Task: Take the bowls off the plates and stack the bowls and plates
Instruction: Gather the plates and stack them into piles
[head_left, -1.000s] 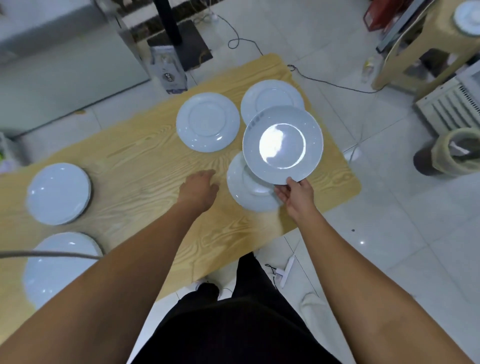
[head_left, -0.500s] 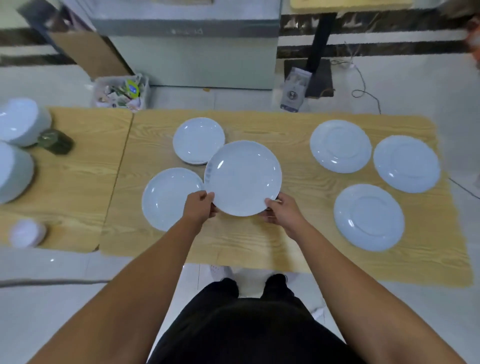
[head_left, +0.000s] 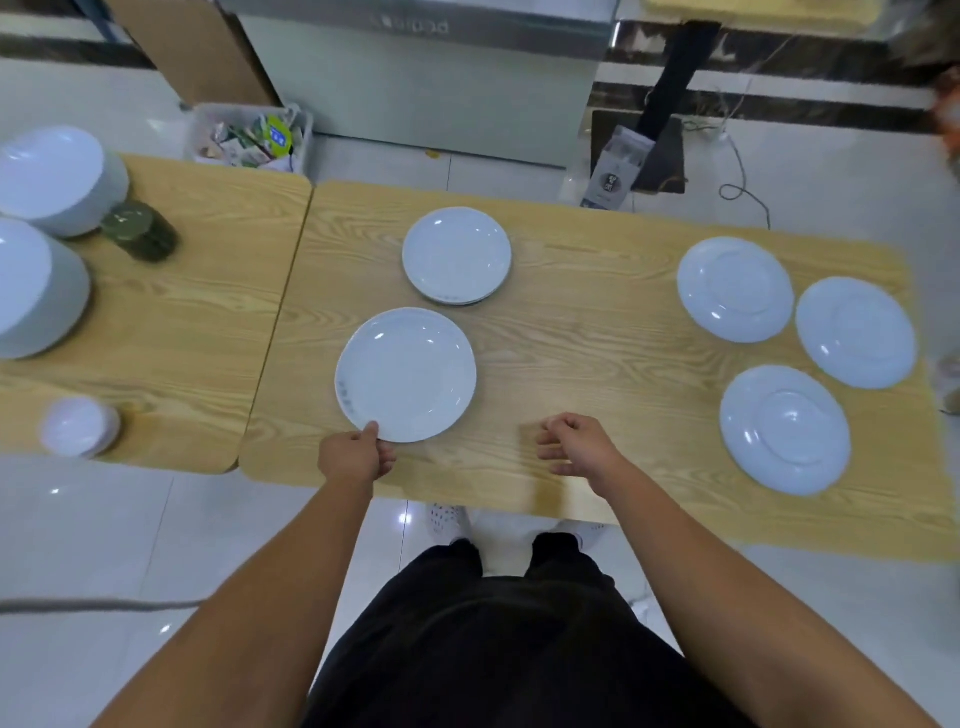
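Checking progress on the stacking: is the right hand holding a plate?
No, the right hand is empty over the table; only the left hand pinches a plate.

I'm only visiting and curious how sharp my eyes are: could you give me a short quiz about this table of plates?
1. True or false: the right hand holds a plate.
2. How many single plates lie at the right end of the table?
3. The left hand pinches the rim of: A) the near plate; B) the far plate stack; C) a bowl.
Key: 1 false, it is empty. 2 three. 3 A.
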